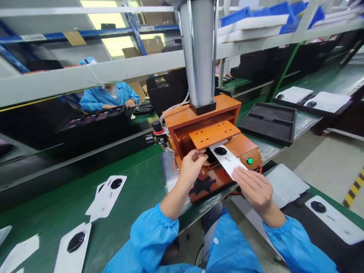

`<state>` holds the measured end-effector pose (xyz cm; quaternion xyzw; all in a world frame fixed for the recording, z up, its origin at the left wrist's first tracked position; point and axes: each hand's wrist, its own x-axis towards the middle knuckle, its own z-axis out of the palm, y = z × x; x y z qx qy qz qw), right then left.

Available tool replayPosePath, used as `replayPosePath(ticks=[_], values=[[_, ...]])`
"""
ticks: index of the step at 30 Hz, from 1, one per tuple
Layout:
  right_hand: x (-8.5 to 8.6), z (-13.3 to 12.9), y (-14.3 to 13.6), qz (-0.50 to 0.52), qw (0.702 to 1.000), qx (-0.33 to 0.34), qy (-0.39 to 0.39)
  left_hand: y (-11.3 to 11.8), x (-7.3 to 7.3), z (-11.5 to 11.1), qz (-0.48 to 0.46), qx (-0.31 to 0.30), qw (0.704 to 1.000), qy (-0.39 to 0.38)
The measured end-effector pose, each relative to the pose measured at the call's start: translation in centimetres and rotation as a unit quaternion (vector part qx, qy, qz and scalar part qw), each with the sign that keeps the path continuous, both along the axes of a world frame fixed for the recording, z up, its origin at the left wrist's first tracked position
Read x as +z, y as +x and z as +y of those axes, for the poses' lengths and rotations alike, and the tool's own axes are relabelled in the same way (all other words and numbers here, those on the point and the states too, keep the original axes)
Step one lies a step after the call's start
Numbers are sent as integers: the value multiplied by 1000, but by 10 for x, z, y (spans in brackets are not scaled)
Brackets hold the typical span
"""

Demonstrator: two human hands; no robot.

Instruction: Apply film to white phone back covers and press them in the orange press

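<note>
My right hand grips the near end of a white phone back cover. The cover has a round black camera ring at its far end, which points into the opening of an orange press. My left hand is at the left of that opening, its fingers curled together beside a dark pad. Whether anything is between those fingers is hidden. Below the hands, a black cut-out piece lies on the press base. A green button shows on the press's right front.
White phone back covers lie on the green bench at left, another cover at right. Translucent sheets lie near my right arm. A black tray stands behind the press. A co-worker sits across the bench.
</note>
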<state>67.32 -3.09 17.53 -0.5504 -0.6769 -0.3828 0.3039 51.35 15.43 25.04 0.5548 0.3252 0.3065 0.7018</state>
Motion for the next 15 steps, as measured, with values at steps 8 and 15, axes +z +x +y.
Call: replayPosePath(ticks=[8,15], values=[[-14,22,7,0,1000,0,-10,54,23,-4,-146,22,984,-102],[0,64,20,-7,1000,-3,20,21,7,-19,-90,71,987,-110]])
